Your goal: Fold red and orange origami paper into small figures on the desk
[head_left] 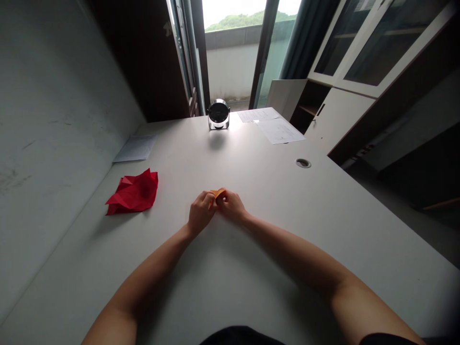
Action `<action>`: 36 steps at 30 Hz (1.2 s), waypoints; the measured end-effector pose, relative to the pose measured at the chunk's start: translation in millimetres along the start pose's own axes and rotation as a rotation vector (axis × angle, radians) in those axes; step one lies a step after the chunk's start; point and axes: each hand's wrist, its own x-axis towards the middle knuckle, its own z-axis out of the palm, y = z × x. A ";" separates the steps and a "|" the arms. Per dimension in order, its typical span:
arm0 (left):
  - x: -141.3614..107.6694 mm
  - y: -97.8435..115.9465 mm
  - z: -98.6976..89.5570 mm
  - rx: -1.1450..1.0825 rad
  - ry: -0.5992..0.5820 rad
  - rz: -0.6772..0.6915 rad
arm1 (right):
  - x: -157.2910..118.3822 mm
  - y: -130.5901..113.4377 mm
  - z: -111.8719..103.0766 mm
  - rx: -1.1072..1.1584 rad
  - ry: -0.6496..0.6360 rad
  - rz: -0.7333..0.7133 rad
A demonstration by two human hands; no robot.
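Observation:
A small piece of folded orange paper (217, 192) is held between my two hands over the middle of the white table. My left hand (201, 210) pinches its left side, fingers closed. On the other side, my right hand (232, 205) has thumb and fingers closed on the paper's right edge. Most of the paper is hidden behind my fingers, so its full shape cannot be made out. To the left lies red folded paper (133, 192), creased and standing up in places, apart from both hands.
The white table (266, 182) has a round cable hole (303, 163) at its right. A round black device on a metal stand (218, 114) stands at the far edge. Printed sheets (280, 130) lie back right, a pale packet (135, 148) back left by the wall.

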 end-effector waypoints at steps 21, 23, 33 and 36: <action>3.9 -7.4 -5.2 -0.283 0.044 -0.073 | -1.5 15.1 4.1 0.190 0.030 -0.141; 5.2 -10.3 -6.3 -0.308 0.042 -0.101 | -1.2 16.0 3.4 0.181 0.040 -0.171; 7.3 -10.2 -10.6 -0.461 0.007 -0.244 | -6.3 2.9 -1.3 0.254 0.000 -0.094; 5.9 -9.3 -8.3 -0.550 -0.013 -0.311 | -7.9 -1.7 -0.1 0.391 -0.047 -0.041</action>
